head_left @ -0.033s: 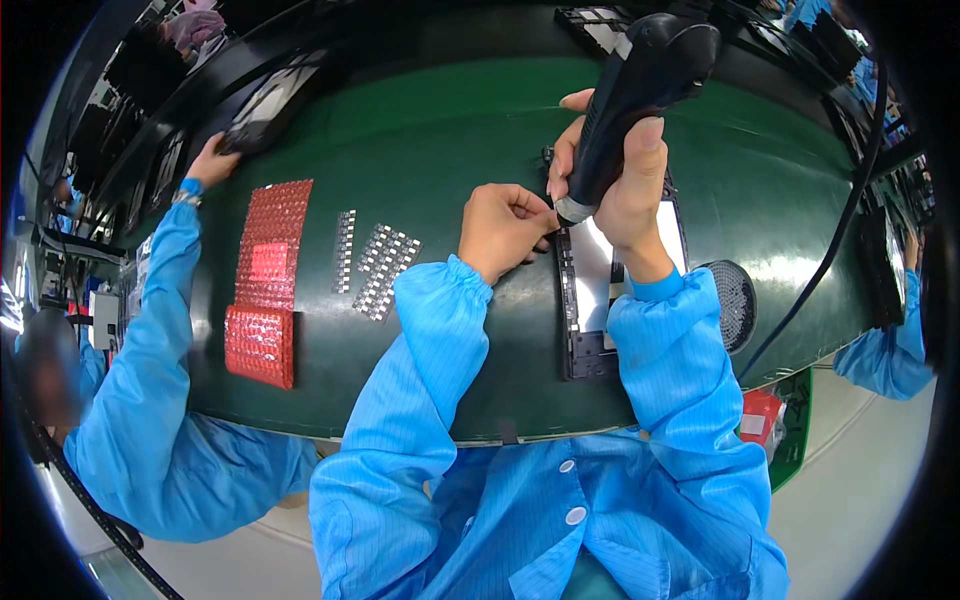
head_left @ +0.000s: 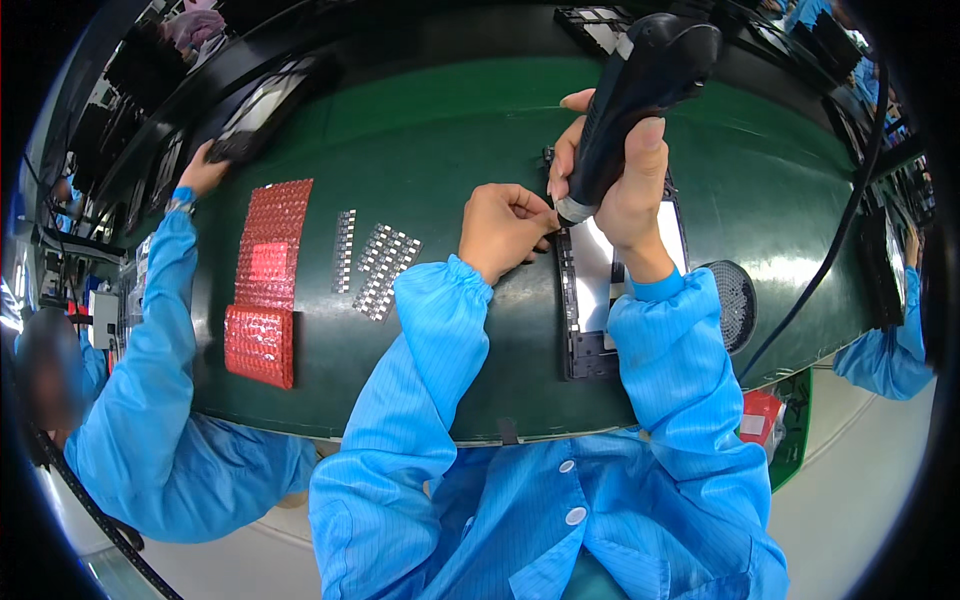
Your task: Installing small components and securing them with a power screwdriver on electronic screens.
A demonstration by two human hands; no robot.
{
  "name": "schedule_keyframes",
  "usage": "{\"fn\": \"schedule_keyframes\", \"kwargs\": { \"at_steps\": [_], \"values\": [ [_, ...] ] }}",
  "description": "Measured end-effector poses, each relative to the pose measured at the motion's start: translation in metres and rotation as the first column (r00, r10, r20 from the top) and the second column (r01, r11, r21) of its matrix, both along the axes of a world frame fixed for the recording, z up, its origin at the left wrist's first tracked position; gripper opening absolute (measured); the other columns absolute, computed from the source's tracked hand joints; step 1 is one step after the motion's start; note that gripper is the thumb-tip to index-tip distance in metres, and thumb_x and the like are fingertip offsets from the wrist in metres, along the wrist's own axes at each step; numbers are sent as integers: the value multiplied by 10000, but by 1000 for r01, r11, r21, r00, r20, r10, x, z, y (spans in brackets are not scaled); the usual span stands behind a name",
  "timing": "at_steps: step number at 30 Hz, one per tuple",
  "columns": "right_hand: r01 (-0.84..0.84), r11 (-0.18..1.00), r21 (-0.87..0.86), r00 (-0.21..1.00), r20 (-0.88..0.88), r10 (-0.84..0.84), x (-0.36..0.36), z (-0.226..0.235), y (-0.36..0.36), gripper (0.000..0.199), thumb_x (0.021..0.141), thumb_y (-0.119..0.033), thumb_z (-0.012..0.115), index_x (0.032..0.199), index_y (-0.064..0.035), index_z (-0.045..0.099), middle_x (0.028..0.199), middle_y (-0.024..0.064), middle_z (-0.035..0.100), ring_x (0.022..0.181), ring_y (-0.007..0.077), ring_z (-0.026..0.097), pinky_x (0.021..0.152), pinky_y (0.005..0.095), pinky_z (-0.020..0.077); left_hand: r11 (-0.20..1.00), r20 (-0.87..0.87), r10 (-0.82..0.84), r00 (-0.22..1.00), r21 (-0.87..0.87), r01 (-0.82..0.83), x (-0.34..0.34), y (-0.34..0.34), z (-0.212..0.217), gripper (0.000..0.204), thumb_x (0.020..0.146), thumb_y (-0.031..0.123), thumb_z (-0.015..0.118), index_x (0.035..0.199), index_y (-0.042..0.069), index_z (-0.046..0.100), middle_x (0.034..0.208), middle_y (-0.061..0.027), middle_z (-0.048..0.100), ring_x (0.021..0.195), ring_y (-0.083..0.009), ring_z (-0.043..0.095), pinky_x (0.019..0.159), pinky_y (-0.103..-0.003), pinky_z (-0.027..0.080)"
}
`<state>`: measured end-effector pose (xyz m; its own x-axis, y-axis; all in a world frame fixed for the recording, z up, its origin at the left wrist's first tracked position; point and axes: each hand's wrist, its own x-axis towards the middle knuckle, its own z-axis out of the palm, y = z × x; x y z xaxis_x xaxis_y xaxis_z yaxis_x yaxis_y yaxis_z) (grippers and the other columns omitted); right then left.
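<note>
My right hand (head_left: 632,185) is wrapped round a black electric screwdriver (head_left: 640,85), its nose tilted down toward the left edge of a black device frame (head_left: 583,355) with a shiny, pale panel (head_left: 588,285). Close beside that nose, my left hand (head_left: 505,232) is closed in a pinch at the frame's edge. Whatever sits between those fingertips is too small to make out. The screwdriver's tip and part of the frame are hidden by my hands and right forearm.
Left lie strips of small black-and-white parts (head_left: 388,270), red bubble wrap (head_left: 275,230) and a red bubble-wrapped packet (head_left: 260,345). A round dark perforated dish (head_left: 733,305) sits right, near a hanging cable (head_left: 825,265). At far left, a co-worker's hand (head_left: 203,172) holds a dark panel (head_left: 262,105).
The co-worker's hand at far left has moved slightly left and down with the dark panel. My hands and the screwdriver have not visibly moved.
</note>
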<state>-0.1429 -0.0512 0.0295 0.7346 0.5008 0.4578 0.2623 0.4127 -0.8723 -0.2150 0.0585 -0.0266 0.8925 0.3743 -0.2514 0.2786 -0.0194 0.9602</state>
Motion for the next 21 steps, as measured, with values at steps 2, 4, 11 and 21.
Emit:
{"fn": "schedule_keyframes", "kwargs": {
  "at_steps": [2,4,11,21],
  "values": [
    [-15,1000,-3,1000,4,15,0,-1,0,846,865,-731,321,1118,57,493,640,92,542,503,143,537,483,261,452,1000,5,-5,1000,-16,5,1,0,-2,62,741,16,701,761,-24,658,681,-76,662,559,-124,644,436,-230,500],
    [-23,999,-24,1000,19,24,0,0,0,855,857,-738,330,1113,61,492,642,92,541,506,142,537,483,258,448,999,9,-10,1000,-32,10,1,0,-2,59,744,15,698,761,-25,658,680,-76,661,559,-123,644,437,-230,501],
    [-26,998,-61,997,69,30,-7,-1,1,908,805,-773,401,1093,84,489,650,81,530,527,139,537,487,249,433,1000,9,3,1000,-27,-3,1,1,-3,68,741,6,703,751,-26,644,675,-76,657,563,-121,646,443,-231,503],
    [-6,998,-61,1000,16,7,-13,-6,5,915,774,-790,439,1103,61,507,677,77,553,554,129,544,499,239,432,996,150,55,987,55,-64,-1,2,-19,83,694,14,726,731,-39,674,634,-104,659,556,-150,644,515,-278,516]
  ]
}}
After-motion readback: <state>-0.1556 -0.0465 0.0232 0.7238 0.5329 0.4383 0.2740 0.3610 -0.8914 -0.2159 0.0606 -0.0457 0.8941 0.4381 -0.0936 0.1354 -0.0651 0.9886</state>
